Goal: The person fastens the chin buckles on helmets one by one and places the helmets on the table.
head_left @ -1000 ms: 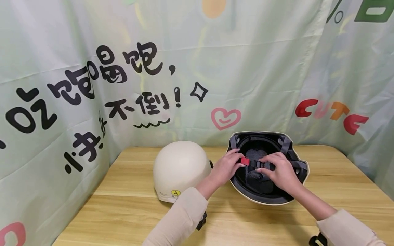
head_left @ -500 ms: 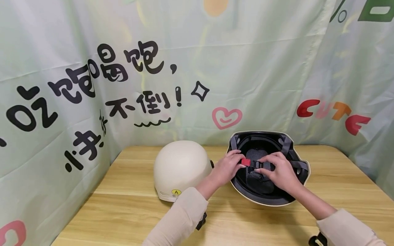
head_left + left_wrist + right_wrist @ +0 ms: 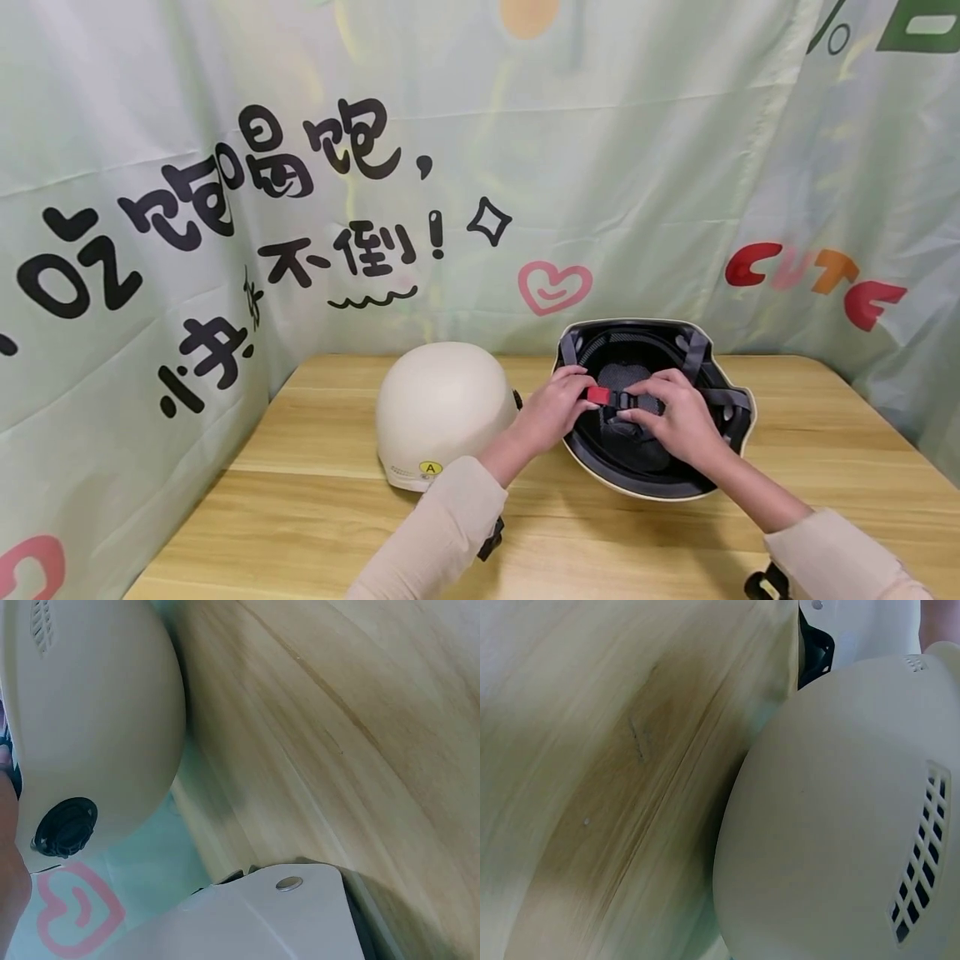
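Observation:
An upturned cream helmet (image 3: 611, 471) with black padding lies on the table, its opening facing me. Over that opening, my left hand (image 3: 546, 410) pinches the red part (image 3: 598, 396) of the chin-strap buckle. From the other side my right hand (image 3: 681, 419) pinches the black end (image 3: 624, 400) of the same buckle. The red and black parts are in line and meet; whether they are locked together I cannot tell. Both wrist views show the helmet's outer shell: a black round knob (image 3: 67, 829) in the left, a vent grille (image 3: 921, 855) in the right.
A second cream helmet (image 3: 442, 408) stands dome up to the left, with a yellow "A" sticker (image 3: 431, 468). Wooden table (image 3: 300, 533) lies under both helmets. A printed curtain (image 3: 637, 183) hangs behind and at the sides.
My right hand has shifted slightly left, toward the red part. The left hand keeps its pinch, and both helmets lie where they were.

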A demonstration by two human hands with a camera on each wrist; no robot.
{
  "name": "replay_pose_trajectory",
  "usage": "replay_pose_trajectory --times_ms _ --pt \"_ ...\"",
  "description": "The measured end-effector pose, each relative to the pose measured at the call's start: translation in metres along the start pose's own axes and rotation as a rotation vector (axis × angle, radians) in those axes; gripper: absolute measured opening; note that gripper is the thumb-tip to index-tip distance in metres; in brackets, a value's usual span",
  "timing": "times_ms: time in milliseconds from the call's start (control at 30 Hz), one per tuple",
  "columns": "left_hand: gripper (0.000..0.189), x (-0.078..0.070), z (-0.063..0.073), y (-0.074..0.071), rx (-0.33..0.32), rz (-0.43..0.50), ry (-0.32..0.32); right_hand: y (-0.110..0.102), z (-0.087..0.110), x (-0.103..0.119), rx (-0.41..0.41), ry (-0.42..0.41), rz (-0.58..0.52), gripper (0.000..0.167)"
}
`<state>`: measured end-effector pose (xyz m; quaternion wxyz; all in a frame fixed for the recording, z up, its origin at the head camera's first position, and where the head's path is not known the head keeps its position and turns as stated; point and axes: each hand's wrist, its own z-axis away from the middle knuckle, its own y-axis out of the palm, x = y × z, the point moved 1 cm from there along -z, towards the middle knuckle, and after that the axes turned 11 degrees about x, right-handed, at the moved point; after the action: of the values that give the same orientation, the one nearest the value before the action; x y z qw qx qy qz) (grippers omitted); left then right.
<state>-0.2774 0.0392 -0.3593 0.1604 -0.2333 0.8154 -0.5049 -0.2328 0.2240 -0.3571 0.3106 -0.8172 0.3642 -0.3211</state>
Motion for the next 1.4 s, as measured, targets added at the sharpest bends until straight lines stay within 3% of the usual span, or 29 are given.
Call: replay_pose_trajectory --times_ms 167,300,433,567,767,1067,1400 --pt "0.025 -0.002 -0.001 0.000 0.043 -0.013 0.001 0.000 -0.007 0.010 -0.049 -0.044 -0.009 0.030" --pt "0.026 -0.001 -0.001 0.001 0.033 0.041 -0.041 -0.005 -0.019 0.024 -0.024 -0.079 -0.010 0.028" --pt "0.024 0.001 0.000 0.003 0.036 0.111 -0.072 -0.008 -0.025 0.030 0.075 -0.025 0.003 0.025" --pt "0.026 0.003 0.003 0.003 0.069 0.094 -0.065 -0.008 -0.021 0.026 0.161 0.038 0.015 0.024" --pt "0.036 0.003 0.003 0.002 0.102 0.087 -0.068 -0.006 -0.014 0.018 0.178 0.063 0.015 0.025" --pt "0.046 0.005 0.004 0.001 0.054 0.024 -0.051 -0.012 -0.014 0.015 0.192 0.100 0.015 0.026" --pt "0.041 0.007 0.001 0.002 0.016 -0.008 0.000 -0.020 -0.015 0.003 0.281 0.149 0.040 0.024"
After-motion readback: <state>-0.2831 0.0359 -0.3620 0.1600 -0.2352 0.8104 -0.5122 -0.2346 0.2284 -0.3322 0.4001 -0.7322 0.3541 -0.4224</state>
